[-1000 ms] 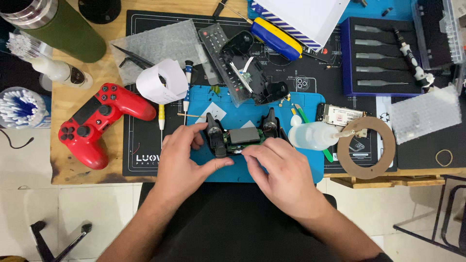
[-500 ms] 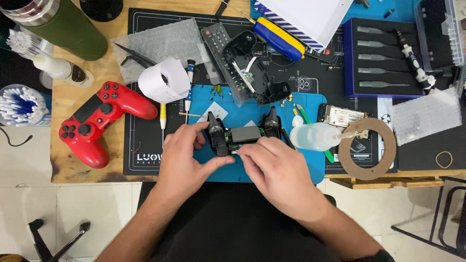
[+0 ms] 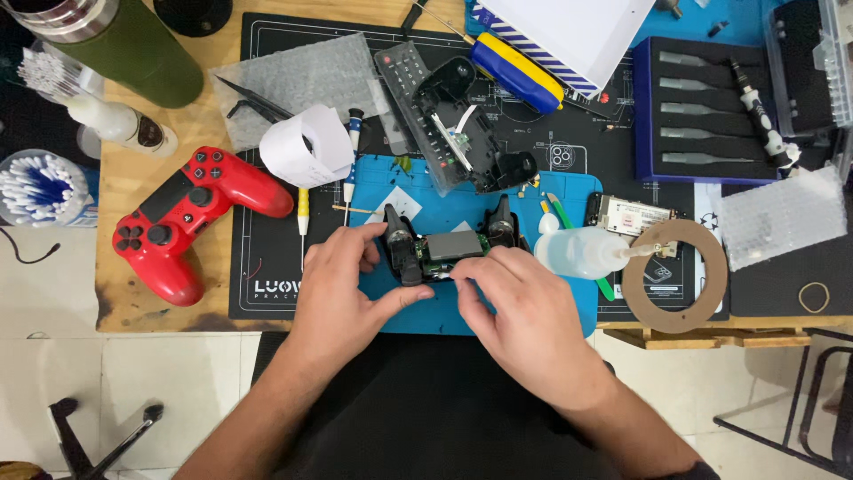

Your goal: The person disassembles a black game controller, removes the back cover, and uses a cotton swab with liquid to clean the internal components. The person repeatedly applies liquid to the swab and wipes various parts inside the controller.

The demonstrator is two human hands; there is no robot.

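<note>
Both hands meet on the opened controller [image 3: 447,248] on the blue mat [image 3: 569,302]: my left hand [image 3: 342,289] pinches its left grip, my right hand [image 3: 524,311] fingers its lower edge. I'd brace firmly and work gently near the circuit board.

Opened controller [image 3: 447,248] on mat [image 3: 569,307]; squeeze bottle [image 3: 582,252] right.
</note>
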